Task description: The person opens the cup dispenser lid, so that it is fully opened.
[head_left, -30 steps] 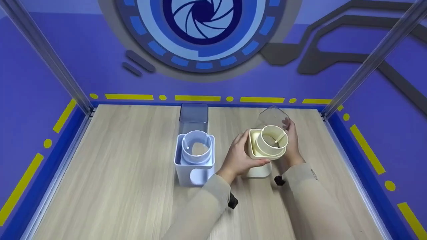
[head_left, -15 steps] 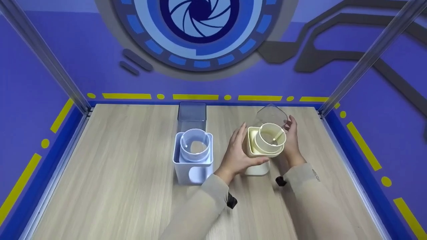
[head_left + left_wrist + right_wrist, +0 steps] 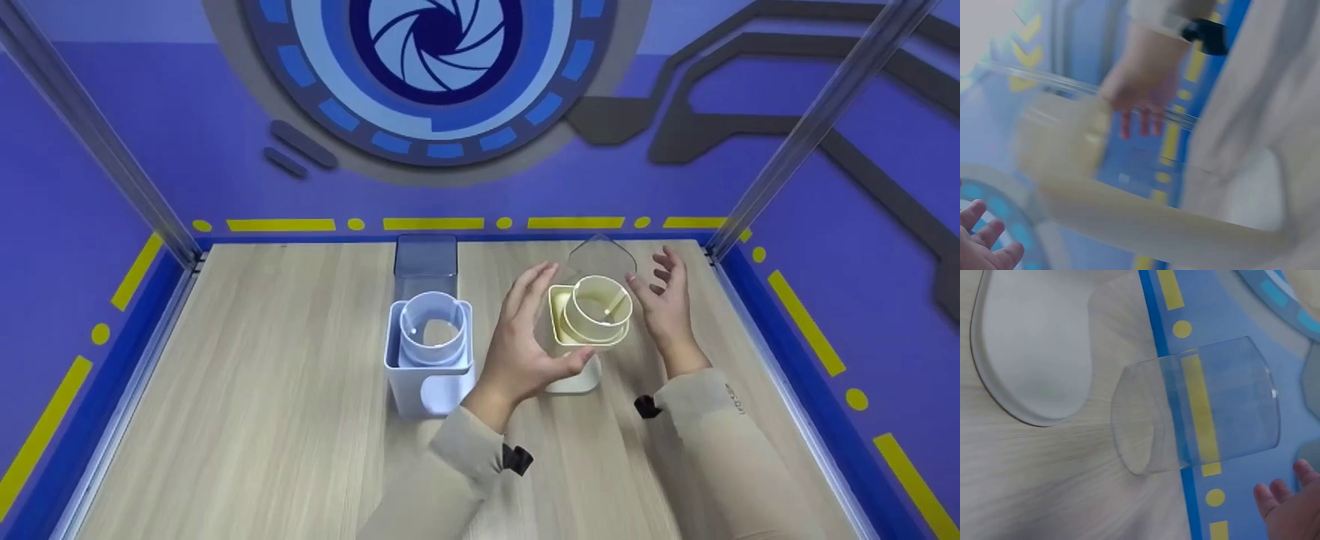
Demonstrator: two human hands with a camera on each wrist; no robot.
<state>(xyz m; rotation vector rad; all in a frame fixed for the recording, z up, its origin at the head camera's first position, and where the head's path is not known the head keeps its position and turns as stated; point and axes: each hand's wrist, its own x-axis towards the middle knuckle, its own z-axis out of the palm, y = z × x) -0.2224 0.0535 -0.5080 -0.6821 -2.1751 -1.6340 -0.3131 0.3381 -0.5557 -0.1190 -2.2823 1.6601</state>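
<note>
A cream dispenser-like holder (image 3: 598, 332) stands right of centre in the head view, a round collar on its square top and a rounded foot (image 3: 576, 381) below. Behind it is a transparent box-shaped cover (image 3: 600, 256), seen up close in the right wrist view (image 3: 1224, 402). My left hand (image 3: 517, 341) is spread beside the holder's left side, thumb across its front; the left wrist view shows its fingertips (image 3: 988, 247) apart from the blurred holder. To the right, my right hand (image 3: 670, 311) is off the cover with relaxed fingers and holds nothing.
A matching light blue holder (image 3: 411, 390) stands left of the cream one, with a smoky clear cover (image 3: 425, 259) behind it. Blue printed panels (image 3: 360, 187) wall the wooden table (image 3: 285, 375) at the back and sides, with metal posts in the corners.
My right hand has let go of the clear cover and moved right, away from it. My left hand has loosened from the cream holder and drawn slightly left.
</note>
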